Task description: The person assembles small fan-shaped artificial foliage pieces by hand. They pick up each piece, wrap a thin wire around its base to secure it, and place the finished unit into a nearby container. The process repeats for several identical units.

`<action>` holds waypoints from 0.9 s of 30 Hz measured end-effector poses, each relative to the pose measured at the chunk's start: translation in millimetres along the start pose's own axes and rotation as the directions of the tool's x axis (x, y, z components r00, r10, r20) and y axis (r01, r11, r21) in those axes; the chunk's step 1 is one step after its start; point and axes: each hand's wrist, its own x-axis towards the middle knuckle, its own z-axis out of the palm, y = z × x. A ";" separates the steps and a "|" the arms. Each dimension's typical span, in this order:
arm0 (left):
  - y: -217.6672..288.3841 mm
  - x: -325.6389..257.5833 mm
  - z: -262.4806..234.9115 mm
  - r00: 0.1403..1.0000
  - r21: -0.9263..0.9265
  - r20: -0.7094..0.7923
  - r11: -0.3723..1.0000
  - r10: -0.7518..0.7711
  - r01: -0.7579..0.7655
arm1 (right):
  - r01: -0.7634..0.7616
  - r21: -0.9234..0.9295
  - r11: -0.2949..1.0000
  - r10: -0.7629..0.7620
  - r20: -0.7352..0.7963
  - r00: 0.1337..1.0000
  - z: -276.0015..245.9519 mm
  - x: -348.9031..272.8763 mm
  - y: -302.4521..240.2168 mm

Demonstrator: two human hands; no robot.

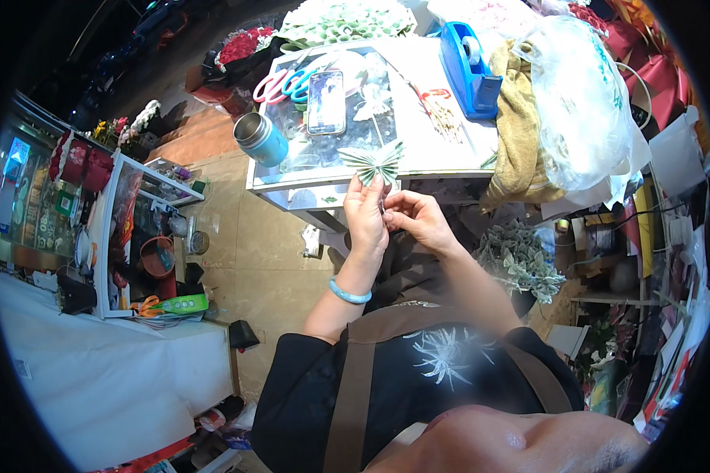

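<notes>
A pleated green paper butterfly (373, 163) with spread wings stands up from the fingertips of my left hand (366, 217). The left thumb and fingers are closed on its base, just off the table's near edge. Close beside it, my right hand (420, 220) has its thumb and fingers pinched together under the butterfly, near the left fingers. What the right fingers hold, if anything, is too small to make out.
On the white table (442, 164) are a phone (326, 102), scissors (271, 86), a blue flask (261, 139), a blue tape dispenser (471, 72) and several thin sticks (443, 118). A brown cloth (515, 126) and a plastic bag (580, 102) lie right. A leafy grey-green plant (521, 260) stands below.
</notes>
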 end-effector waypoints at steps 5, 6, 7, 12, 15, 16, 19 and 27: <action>0.1 -4.6 5.0 0.999 -0.015 0.004 0.999 -0.051 0.051 | 0.028 -0.111 0.993 -0.034 -0.048 0.998 0.4 -0.2 -7.0; 0.9 -5.5 4.3 0.996 0.029 -0.007 0.995 -0.093 0.094 | 0.026 -0.130 0.991 -0.035 -0.066 0.997 -0.9 0.0 -9.0; 2.0 -6.6 3.0 0.992 0.060 -0.001 0.990 -0.125 0.124 | 0.032 -0.144 0.989 -0.043 -0.076 0.996 -3.3 0.2 -11.6; 0.2 -6.6 -0.1 0.988 0.112 0.010 0.982 -0.153 0.151 | 0.038 -0.202 0.979 -0.061 -0.109 0.992 -5.6 -1.7 -13.8; 0.2 -6.7 -1.4 0.982 -0.007 -0.010 0.982 -0.190 0.190 | 0.088 -0.263 0.961 -0.127 -0.135 0.983 -1.9 -1.8 -9.1; 0.7 -6.5 -1.7 0.976 -0.052 -0.021 0.975 -0.217 0.216 | 0.139 -0.360 0.922 -0.199 -0.134 0.971 -1.2 -0.6 -7.8; 2.8 -6.2 -2.2 0.957 -0.167 -0.060 0.948 -0.285 0.272 | 0.277 -0.596 0.754 -0.397 -0.077 0.915 1.4 1.6 -5.3; 2.4 -11.5 6.4 0.984 -0.110 -0.130 0.988 -0.120 0.106 | 0.304 -0.642 0.704 -0.441 -0.060 0.895 9.3 -2.1 -11.4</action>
